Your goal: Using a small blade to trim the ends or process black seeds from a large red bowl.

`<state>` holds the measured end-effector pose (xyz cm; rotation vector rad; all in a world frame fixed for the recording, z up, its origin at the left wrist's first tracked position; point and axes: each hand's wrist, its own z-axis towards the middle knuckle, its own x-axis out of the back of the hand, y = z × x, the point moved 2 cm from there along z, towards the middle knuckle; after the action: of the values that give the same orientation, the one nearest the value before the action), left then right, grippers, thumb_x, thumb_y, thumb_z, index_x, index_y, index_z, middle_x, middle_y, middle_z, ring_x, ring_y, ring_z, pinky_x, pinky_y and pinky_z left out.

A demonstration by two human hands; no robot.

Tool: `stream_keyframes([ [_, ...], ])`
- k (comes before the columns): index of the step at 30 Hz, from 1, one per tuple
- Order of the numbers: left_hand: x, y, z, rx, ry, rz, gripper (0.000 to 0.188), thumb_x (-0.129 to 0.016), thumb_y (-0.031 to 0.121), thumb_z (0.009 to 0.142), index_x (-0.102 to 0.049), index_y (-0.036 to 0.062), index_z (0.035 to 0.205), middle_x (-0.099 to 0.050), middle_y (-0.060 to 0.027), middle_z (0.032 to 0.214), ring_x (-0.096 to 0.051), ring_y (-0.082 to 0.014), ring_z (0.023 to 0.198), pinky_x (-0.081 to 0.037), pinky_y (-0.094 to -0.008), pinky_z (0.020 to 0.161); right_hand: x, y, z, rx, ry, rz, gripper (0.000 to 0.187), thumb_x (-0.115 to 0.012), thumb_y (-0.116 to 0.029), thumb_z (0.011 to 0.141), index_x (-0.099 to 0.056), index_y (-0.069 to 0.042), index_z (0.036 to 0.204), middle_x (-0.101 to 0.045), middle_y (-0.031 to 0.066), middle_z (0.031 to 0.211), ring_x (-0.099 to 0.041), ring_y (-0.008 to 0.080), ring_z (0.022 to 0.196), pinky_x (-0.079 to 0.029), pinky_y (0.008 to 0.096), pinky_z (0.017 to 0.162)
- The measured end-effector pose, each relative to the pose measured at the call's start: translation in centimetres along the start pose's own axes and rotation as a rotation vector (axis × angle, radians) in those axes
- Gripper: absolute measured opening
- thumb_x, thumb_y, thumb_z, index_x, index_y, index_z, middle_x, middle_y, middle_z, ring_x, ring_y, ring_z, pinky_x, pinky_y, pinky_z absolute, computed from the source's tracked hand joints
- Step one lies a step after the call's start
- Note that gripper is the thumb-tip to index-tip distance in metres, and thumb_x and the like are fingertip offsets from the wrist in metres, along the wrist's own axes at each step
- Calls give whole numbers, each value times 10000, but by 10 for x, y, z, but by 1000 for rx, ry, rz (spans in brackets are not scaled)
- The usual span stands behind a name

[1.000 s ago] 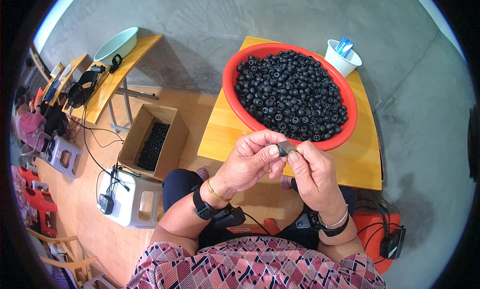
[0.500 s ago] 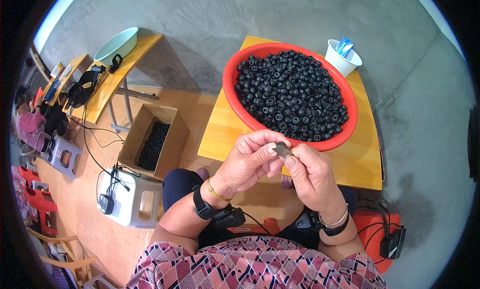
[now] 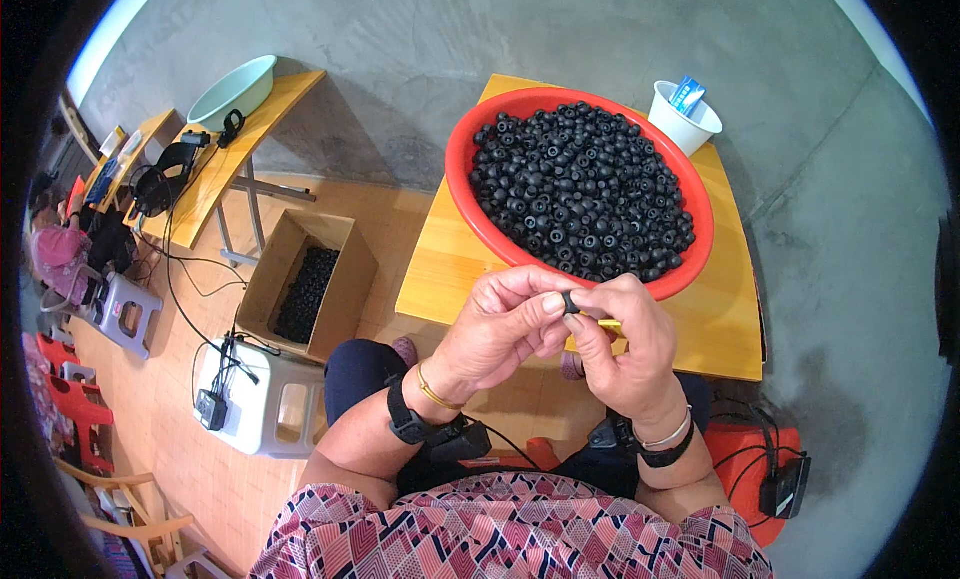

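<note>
Between the fingertips of my left hand (image 3: 500, 324) is a small black rubber-looking part (image 3: 570, 303), pinched by thumb and forefinger. My right hand (image 3: 632, 341) is closed on a knife with a yellow handle (image 3: 609, 323); its blade is hidden now, and only a bit of handle shows under the fingers. The right thumb and forefinger also touch or nearly touch the part. Both hands meet just in front of a big red basin (image 3: 462, 214), heaped with small round black parts (image 3: 580, 189) with holes in them.
The basin stands on a yellow wooden table (image 3: 440, 279), with a white tub (image 3: 680, 127) holding a blue packet behind it. On the floor to the left are a cardboard box (image 3: 345, 299) of black parts and a white stool (image 3: 270, 409) with cables. A person (image 3: 65, 254) sits far left.
The grey blade that lay across the part at my fingertips has gone from sight. My right hand has turned, and the knife's yellow handle now shows. My left hand keeps its pinch.
</note>
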<state>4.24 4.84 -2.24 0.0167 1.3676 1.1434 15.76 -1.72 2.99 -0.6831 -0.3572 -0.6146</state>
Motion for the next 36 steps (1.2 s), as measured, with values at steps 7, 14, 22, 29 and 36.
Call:
stream_keyframes([
  [7,-4,-8,-1,-16,94,-46,187,-526,129,850,-566,30,1004,-590,-23,823,-466,-63,625,-391,-185,548,-5,4,-3,78,80,-36,217,-592,81,673,-523,-9,858,-535,107,730,-535,232,559,-433,306,480],
  [14,-6,-13,-1,-23,197,-160,193,-519,115,854,-570,22,1016,-569,-13,766,-470,-67,608,-397,-205,554,-7,6,-4,123,92,-109,226,-605,65,650,-523,-19,843,-532,102,728,-547,241,579,-446,305,495],
  [22,-1,-5,3,15,116,-235,216,-525,149,852,-537,8,1015,-554,-23,814,-476,-71,645,-397,-210,565,-6,0,-5,-116,-4,90,109,-544,-7,788,-506,-9,890,-527,104,723,-550,214,596,-445,293,551],
  [29,-1,-5,0,42,-40,-256,218,-510,149,860,-526,36,1045,-530,-22,794,-449,-82,637,-374,-209,560,4,-1,-5,-358,-21,111,106,-432,-82,887,-497,1,875,-519,105,681,-522,168,573,-409,267,527],
  [36,0,-7,0,-2,-25,-165,237,-500,160,869,-518,38,1072,-526,-20,782,-463,-85,644,-386,-212,565,2,-6,0,-362,-78,242,149,-442,-74,880,-492,7,766,-559,99,656,-575,175,585,-442,268,523],
])
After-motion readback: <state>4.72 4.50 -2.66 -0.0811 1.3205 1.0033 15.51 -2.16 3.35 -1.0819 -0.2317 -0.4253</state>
